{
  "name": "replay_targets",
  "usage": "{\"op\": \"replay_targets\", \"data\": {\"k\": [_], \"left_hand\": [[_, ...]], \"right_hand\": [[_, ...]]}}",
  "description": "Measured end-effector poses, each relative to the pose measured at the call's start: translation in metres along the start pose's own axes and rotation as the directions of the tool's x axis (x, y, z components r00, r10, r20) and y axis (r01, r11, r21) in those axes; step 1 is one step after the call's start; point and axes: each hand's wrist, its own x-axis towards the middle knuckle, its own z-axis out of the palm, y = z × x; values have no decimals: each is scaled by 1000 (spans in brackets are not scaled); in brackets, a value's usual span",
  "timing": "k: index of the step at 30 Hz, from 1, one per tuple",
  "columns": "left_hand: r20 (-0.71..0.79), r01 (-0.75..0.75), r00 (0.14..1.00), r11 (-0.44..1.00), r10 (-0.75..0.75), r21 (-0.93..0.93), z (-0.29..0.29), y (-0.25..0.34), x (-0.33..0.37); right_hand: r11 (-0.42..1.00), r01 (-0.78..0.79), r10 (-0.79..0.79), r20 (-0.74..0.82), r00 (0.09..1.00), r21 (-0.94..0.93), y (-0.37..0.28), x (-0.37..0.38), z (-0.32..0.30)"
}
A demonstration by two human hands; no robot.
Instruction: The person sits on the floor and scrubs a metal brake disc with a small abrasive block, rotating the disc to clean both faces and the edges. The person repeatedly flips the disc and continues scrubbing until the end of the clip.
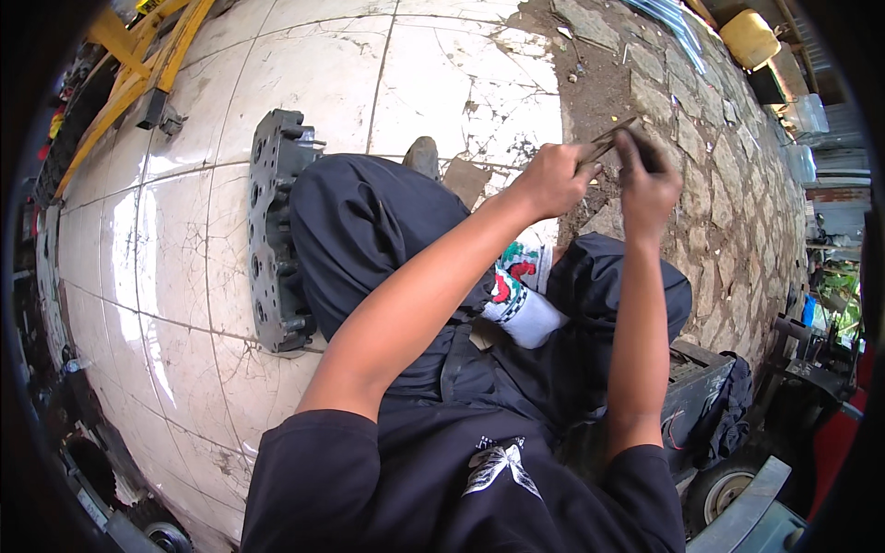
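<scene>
Both my hands are raised together beyond my knees, above the line where white tiles meet stone paving. My left hand (558, 181) is closed round one end of a thin, dark, flat piece (610, 136), which sticks out past the fingers. My right hand (649, 182), its fingers darkened with grime, pinches the same piece from the other side. The piece is small and partly covered by fingers, so its kind is unclear. Left of my bent left knee, a grey metal engine cylinder head (273, 235) stands on the tiles, its face full of holes.
A yellow metal frame (138, 78) stands at the far left. Behind my hands lies a brown flat scrap (466, 182). Rough stone paving (714, 203) spreads to the right, with a yellow jerrycan (749, 40) at its far edge. A dark box (687, 387) is beside my right hip.
</scene>
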Motion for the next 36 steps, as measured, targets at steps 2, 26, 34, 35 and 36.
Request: {"op": "replay_targets", "data": {"k": [2, 26, 34, 35, 36], "left_hand": [[-57, -87, 995, 996, 86, -23, 10, -1, -1], [-90, -108, 991, 991, 101, -80, 33, 6, -21], [-115, -123, 986, 992, 120, -20, 15, -8, -42], [-111, -118, 987, 993, 114, -29, 16, -6, -44], [-107, -113, 988, 993, 109, -38, 16, -3, -46]], "right_hand": [[997, -80, 79, -93, 993, -10, 2, 17, -3], [988, 130, -136, -74, 988, -83, 10, -11, -21], [999, 48, -48, -55, 997, -6, 2, -17, -7], [998, 64, -65, -101, 993, -19, 3, -15, -7], [996, 79, -83, -145, 986, -33, 4, -14, -5]]}}
